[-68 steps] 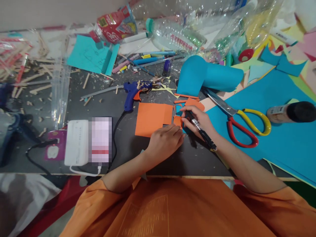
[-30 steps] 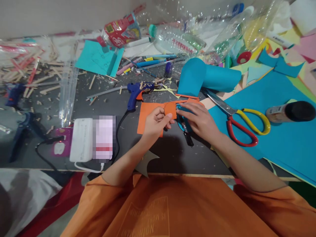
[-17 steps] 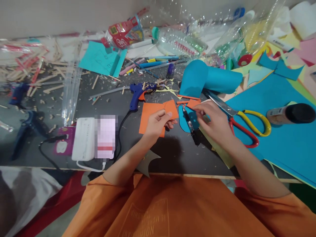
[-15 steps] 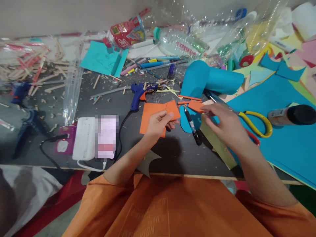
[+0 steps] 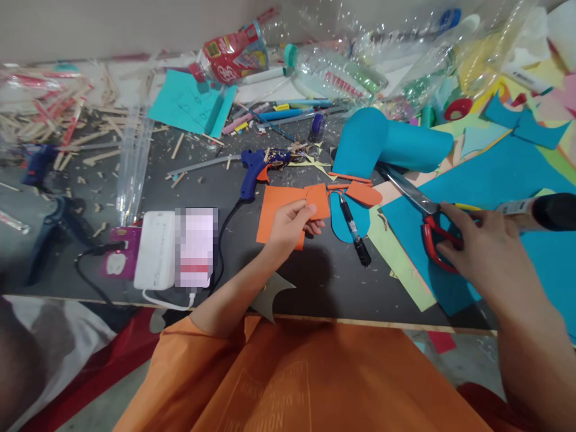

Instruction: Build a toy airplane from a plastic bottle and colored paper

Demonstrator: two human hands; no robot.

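In the head view my left hand (image 5: 292, 223) pinches a small orange paper piece (image 5: 318, 201) with a curved line on it. Under it is a larger orange paper sheet (image 5: 271, 207). At the right, my right hand (image 5: 486, 252) has its fingers and thumb on the handles of the scissors (image 5: 416, 195), one red and one yellow. The blades point away to the upper left. Between my hands lie an orange cut piece with a rounded end (image 5: 365, 194), a black pen (image 5: 353, 231) and a blue rounded paper shape (image 5: 338, 223).
A blue glue gun (image 5: 257, 171) lies behind my left hand, its cord running toward me. Rolled blue paper (image 5: 405, 144) and plastic bottles (image 5: 333, 72) stand farther back. A dark-capped bottle (image 5: 553, 211) is beyond my right hand. A phone (image 5: 195, 249) lies left.
My right hand has let go of the small orange cut piece and moved right onto the scissors' handles. My left hand keeps its pinch on the orange paper.
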